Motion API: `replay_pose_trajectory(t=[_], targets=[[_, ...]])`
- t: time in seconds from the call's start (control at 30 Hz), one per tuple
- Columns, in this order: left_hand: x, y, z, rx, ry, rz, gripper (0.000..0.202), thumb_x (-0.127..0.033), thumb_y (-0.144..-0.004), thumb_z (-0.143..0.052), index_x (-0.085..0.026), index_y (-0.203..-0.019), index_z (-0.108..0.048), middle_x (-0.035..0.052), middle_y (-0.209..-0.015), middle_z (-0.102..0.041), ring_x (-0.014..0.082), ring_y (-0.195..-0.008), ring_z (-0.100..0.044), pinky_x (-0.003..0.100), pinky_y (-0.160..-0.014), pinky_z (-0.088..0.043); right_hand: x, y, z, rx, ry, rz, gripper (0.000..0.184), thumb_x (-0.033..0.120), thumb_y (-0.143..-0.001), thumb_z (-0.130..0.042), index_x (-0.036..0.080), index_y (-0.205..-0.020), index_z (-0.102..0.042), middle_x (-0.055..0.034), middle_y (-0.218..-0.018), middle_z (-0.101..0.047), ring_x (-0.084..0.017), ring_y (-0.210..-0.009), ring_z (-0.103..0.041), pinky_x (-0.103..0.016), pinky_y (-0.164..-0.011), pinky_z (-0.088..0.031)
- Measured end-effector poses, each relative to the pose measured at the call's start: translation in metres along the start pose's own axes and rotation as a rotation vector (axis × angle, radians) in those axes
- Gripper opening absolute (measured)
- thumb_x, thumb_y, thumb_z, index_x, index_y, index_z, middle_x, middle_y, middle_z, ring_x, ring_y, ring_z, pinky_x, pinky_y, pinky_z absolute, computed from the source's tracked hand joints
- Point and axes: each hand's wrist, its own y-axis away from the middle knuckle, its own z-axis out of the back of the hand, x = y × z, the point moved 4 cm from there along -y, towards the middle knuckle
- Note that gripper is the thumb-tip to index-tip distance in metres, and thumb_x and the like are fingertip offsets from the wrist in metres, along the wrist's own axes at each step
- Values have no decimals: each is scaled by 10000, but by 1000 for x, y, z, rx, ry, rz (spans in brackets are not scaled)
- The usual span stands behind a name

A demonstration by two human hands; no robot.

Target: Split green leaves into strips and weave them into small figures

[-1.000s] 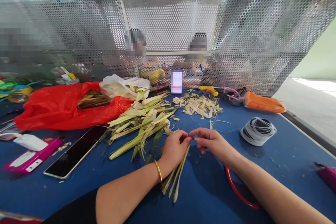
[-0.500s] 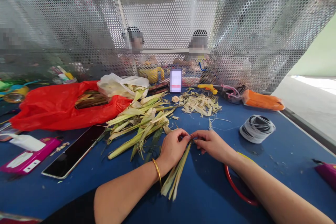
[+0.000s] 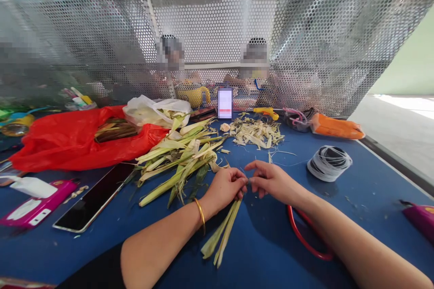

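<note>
My left hand [image 3: 226,187], a gold bangle on its wrist, is closed round a small bundle of pale green leaf strips [image 3: 221,234] whose loose ends trail toward me over the blue table [image 3: 264,244]. My right hand [image 3: 271,179] pinches the top of the same bundle, fingertips meeting those of the left. A pile of green and cream leaf stalks [image 3: 179,158] lies just left of my hands. A heap of shredded trimmings [image 3: 256,133] sits beyond them.
A red plastic bag [image 3: 68,140] and a white bag [image 3: 156,110] lie at the left, near a dark tablet [image 3: 96,196] and pink case [image 3: 35,207]. A coil of band [image 3: 328,162], a red ring [image 3: 305,239] and a standing phone [image 3: 224,103] are nearby. Two people sit behind the perforated metal screen [image 3: 322,54].
Both hands stay joined at the bundle's top. The trailing leaf ends have swung slightly lower and to the left. My view has shifted a little.
</note>
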Motion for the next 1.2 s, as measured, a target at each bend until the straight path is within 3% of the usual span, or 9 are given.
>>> replay_pose_trajectory(t=[0.13,0.3,0.57,0.7,0.87,0.93,1.03,1.2], targets=[[-1,0,0,46,-7,10,99,-174,-735,-581,-154,-638,-586,-23,-544,-575,68,-430,-503,189,-454,-406,7,2,-2,-2,4,87,219,196,-776,-526,188,-988,-580,46,-624,-622,-96,-493,-567,-218,-498,-460],[0,0,1,118,-58,-11,105,-156,-687,-575,-157,-586,-602,-12,-547,-591,85,-460,-529,202,-486,-420,9,1,-5,-76,-91,69,174,243,-753,-562,194,-919,-583,48,-603,-623,-104,-494,-572,-225,-498,-462],[-1,0,2,227,-40,37,116,-247,-692,-645,-141,-718,-685,-2,-581,-614,84,-487,-551,202,-525,-443,7,-1,-1,-181,-274,10,190,308,-712,-614,175,-846,-590,23,-651,-666,-83,-467,-549,-209,-459,-394],[-2,1,1,257,-13,36,114,-254,-674,-680,-141,-689,-668,2,-602,-623,86,-503,-553,218,-556,-461,6,0,-2,-181,-297,-16,223,324,-713,-635,170,-871,-605,-9,-753,-704,-81,-493,-562,-215,-483,-395],[-2,0,3,189,-27,50,181,-322,-697,-695,-142,-695,-680,-4,-565,-610,85,-493,-550,205,-525,-445,10,0,5,-203,-338,83,378,352,-724,-628,193,-1066,-604,-77,-1068,-699,-94,-560,-584,-259,-551,-436],[-3,0,4,177,-7,63,179,-318,-701,-696,-140,-703,-689,1,-573,-621,82,-490,-554,200,-518,-444,9,0,13,-252,-237,109,341,364,-741,-611,197,-1039,-625,-52,-974,-705,-107,-565,-574,-270,-566,-437],[-5,0,6,169,33,79,183,-319,-703,-698,-137,-695,-689,7,-585,-629,76,-484,-554,192,-510,-439,10,-1,23,-271,65,163,201,380,-778,-603,200,-827,-679,-12,-740,-655,-137,-603,-559,-278,-593,-429],[-6,0,8,155,86,95,208,-332,-713,-693,-131,-668,-663,6,-588,-624,73,-479,-548,189,-499,-433,11,1,19,-117,411,205,98,307,-756,-679,222,-766,-726,-7,-763,-623,-160,-722,-575,-268,-656,-420]])
